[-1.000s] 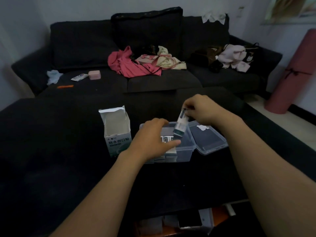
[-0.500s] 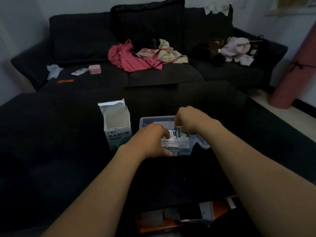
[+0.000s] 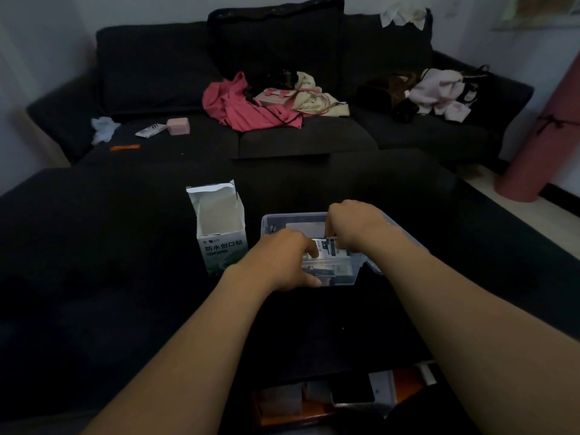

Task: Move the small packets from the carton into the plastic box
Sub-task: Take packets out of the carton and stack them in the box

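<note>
Clear plastic box [image 3: 276, 221] sat on the black worktop [image 3: 125, 293], with its lid apparently lying open just beside it on the right, mostly hidden by the forearm. Both hands were down inside it. The right hand [image 3: 353, 226] was curled closed with its fingertips pinching the top edge of a small white-and-dark packet [image 3: 329, 250], probably to slot it in upright among the others. The left hand [image 3: 284, 260] rested over the box's near left corner, fingers bent down against the packets already stacked there, likely to keep them from toppling; whether it gripped one could not be told. Just left of the box stood the white cardboard carton [image 3: 219, 233], upright with its top flaps open for easy reaching. Its inside looked pale and possibly empty, though the bottom was not visible.
</note>
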The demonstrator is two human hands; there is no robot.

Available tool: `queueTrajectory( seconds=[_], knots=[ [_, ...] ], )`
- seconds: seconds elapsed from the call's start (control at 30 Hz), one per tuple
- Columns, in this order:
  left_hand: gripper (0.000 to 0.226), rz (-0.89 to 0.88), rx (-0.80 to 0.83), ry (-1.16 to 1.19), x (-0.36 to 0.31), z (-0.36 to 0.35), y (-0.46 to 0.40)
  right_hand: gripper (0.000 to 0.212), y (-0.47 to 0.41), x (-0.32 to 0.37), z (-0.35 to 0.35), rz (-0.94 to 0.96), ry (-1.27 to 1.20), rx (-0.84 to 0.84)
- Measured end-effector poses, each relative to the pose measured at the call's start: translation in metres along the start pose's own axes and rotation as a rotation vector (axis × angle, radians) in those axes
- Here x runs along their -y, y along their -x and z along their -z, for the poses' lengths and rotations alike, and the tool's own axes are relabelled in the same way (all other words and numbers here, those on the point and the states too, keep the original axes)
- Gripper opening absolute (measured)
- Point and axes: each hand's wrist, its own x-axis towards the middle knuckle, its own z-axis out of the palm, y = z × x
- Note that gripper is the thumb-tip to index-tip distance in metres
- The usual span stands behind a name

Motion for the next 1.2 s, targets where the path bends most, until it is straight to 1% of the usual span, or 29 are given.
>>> queueTrajectory(
  seconds=[0.13,0.23,0.33,0.47,0.53,0.57,0.6,0.63,0.67,0.7,0.73,0.77,0.8,0.83,0.87,0.9,0.93,1.0,1.07,1.1,1.2],
  knots=[
    [0.051,-0.035,0.033,-0.053,-0.001,0.000,0.000,0.030,-0.001,0.000,-0.004,-0.004,0.114,0.000],
    [0.045,-0.035,0.033,-0.076,-0.001,-0.002,0.000,0.032,0.000,-0.002,-0.002,-0.008,0.122,0.032],
    [0.046,-0.032,-0.004,-0.092,-0.001,-0.004,-0.001,0.031,-0.001,-0.003,-0.002,-0.032,0.095,0.048],
    [0.053,-0.054,-0.023,-0.050,0.003,-0.002,-0.002,0.035,-0.003,-0.004,0.005,-0.068,0.008,0.074],
    [0.057,-0.072,-0.050,0.009,0.007,0.002,0.001,0.029,-0.001,-0.006,0.016,-0.073,-0.066,0.034],
    [0.056,-0.085,-0.093,0.062,0.008,0.005,0.003,0.024,0.001,-0.007,0.023,-0.053,-0.124,-0.026],
    [0.051,-0.091,-0.172,0.128,0.009,0.010,0.008,0.017,0.002,-0.007,0.029,-0.006,-0.202,-0.109],
    [0.042,-0.090,-0.294,0.206,0.010,0.017,0.013,0.012,0.003,-0.005,0.033,0.063,-0.296,-0.207],
    [0.029,-0.086,-0.478,0.291,0.010,0.024,0.020,0.010,0.004,0.000,0.037,0.148,-0.396,-0.305],
    [0.015,-0.076,-0.704,0.374,0.012,0.032,0.027,0.009,0.006,0.008,0.040,0.231,-0.500,-0.384],
    [0.008,-0.049,-0.933,0.456,0.016,0.040,0.035,0.009,0.009,0.018,0.044,0.302,-0.606,-0.430],
    [0.009,0.013,-1.129,0.532,0.022,0.048,0.044,0.010,0.010,0.032,0.047,0.359,-0.706,-0.439],
    [0.010,0.098,-1.267,0.602,0.031,0.053,0.051,0.011,0.011,0.045,0.049,0.402,-0.782,-0.422],
    [0.010,0.200,-1.351,0.662,0.040,0.055,0.056,0.011,0.011,0.058,0.050,0.442,-0.825,-0.397],
    [0.011,0.312,-1.382,0.708,0.049,0.058,0.061,0.011,0.008,0.073,0.050,0.479,-0.822,-0.374],
    [0.013,0.431,-1.348,0.746,0.057,0.057,0.064,0.010,0.004,0.085,0.049,0.509,-0.782,-0.358],
    [0.017,0.535,-1.262,0.772,0.065,0.055,0.065,0.010,0.000,0.095,0.047,0.519,-0.718,-0.344],
    [0.029,0.654,-1.020,0.786,0.076,0.048,0.064,0.012,-0.008,0.111,0.044,0.491,-0.598,-0.305],
    [0.042,0.725,-0.784,0.760,0.089,0.041,0.062,0.014,-0.013,0.121,0.040,0.449,-0.508,-0.252],
    [0.045,0.751,-0.689,0.741,0.093,0.038,0.061,0.015,-0.015,0.124,0.038,0.425,-0.467,-0.226],
    [0.040,0.768,-0.518,0.728,0.099,0.034,0.061,0.015,-0.022,0.130,0.033,0.375,-0.431,-0.129]
  ],
)
